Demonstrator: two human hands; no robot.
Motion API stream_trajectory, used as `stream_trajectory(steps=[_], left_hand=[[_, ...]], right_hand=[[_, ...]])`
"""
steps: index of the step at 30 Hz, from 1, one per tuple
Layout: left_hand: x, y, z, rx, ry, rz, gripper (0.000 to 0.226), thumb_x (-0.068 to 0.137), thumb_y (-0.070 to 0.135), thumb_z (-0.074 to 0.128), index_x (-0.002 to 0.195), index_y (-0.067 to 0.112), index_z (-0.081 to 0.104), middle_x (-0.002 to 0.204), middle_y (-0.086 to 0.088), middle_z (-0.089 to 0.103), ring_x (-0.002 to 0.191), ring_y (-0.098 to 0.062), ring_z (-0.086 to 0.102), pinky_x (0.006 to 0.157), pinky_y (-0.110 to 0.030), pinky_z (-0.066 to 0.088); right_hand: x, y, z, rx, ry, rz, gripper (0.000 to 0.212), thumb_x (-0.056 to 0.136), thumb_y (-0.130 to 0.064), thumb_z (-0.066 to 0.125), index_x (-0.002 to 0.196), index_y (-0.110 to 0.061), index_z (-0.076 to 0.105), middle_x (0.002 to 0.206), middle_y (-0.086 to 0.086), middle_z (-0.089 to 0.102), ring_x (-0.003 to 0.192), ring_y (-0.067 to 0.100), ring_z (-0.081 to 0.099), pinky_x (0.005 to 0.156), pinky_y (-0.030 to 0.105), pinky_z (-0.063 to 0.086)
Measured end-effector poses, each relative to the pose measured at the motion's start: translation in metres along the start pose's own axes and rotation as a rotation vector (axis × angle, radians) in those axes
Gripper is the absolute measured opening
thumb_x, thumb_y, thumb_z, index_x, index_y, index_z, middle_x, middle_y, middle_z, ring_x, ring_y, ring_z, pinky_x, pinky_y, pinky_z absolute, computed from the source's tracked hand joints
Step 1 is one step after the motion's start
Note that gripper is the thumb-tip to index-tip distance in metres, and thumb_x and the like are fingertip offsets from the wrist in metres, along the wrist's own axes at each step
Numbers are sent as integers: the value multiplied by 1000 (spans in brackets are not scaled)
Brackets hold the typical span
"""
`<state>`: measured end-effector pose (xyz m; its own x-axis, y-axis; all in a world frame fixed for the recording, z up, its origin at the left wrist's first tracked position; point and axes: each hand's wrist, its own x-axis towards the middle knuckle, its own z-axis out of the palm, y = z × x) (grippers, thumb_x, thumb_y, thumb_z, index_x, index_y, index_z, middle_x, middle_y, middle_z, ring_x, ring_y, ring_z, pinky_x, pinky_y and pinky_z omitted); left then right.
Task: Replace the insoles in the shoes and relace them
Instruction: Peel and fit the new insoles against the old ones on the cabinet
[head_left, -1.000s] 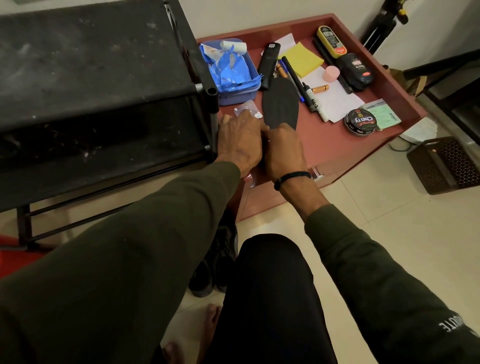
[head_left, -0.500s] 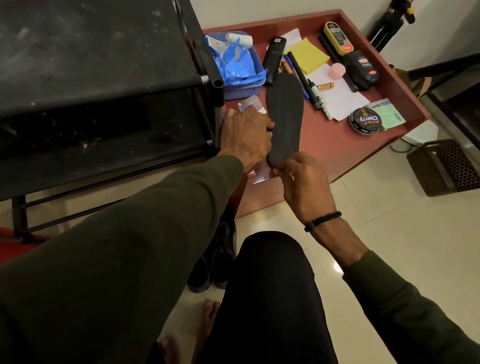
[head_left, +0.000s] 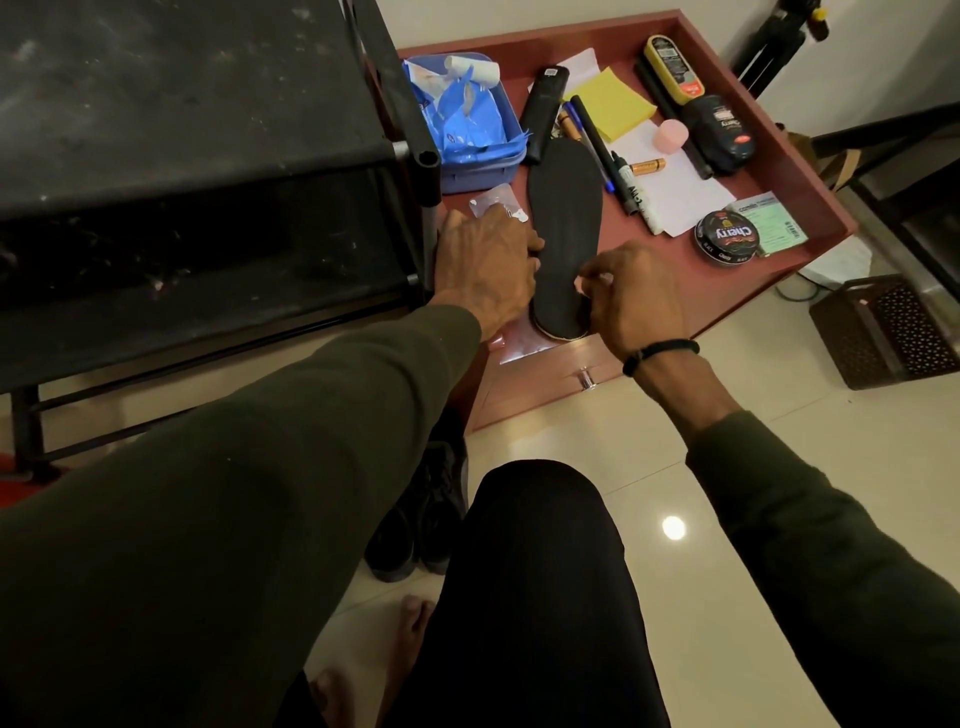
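Note:
A black insole (head_left: 563, 223) lies lengthwise on the red-brown table (head_left: 675, 275), its heel at the near edge. My right hand (head_left: 631, 296) pinches the heel's right side with curled fingers. My left hand (head_left: 485, 260) lies flat on a clear plastic wrapper (head_left: 493, 202) just left of the insole, and its thumb touches the insole's edge. The wrapper's near end (head_left: 519, 348) hangs over the table edge under the heel. A pair of black shoes (head_left: 421, 519) stands on the floor below the table, partly hidden by my left sleeve and my knee.
A black shoe rack (head_left: 208, 182) stands close on the left. The table also holds a blue tub of packets (head_left: 467, 124), pens, a marker (head_left: 631, 192), yellow notes (head_left: 613, 106), a polish tin (head_left: 724, 236) and polish bottles. A brown basket (head_left: 883, 332) sits on the tiled floor at right.
The insole, lifted by its heel and drawn toward me half a second ago, now lies further back on the table. My right hand shifted from under the heel to its right side.

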<state>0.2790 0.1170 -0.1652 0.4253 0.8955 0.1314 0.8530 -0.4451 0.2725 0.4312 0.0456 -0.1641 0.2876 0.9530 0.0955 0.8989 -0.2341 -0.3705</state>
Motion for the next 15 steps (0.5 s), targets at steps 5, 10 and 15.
stream_trajectory(steps=[5,10,15], left_hand=[[1,-2,3,-8,-2,4,34,99,44,59,131,33,66,136,-2,59,121,-23,57,106,-40,33],[1,-2,4,4,-5,7,35,100,44,57,131,34,66,137,-1,58,121,-23,56,106,-40,33],[2,-1,5,-9,-3,-16,32,99,43,59,128,33,69,134,1,60,117,-22,58,103,-38,33]], right_hand=[[46,-6,-5,23,-36,85,19,91,-8,68,108,-7,76,109,12,71,102,29,66,87,37,55],[61,-7,-6,8,-25,115,19,90,-10,70,109,-8,75,111,15,70,101,30,66,84,36,52],[35,-3,-1,-44,-37,44,17,93,-12,64,103,-5,76,103,15,72,96,32,66,85,41,56]])
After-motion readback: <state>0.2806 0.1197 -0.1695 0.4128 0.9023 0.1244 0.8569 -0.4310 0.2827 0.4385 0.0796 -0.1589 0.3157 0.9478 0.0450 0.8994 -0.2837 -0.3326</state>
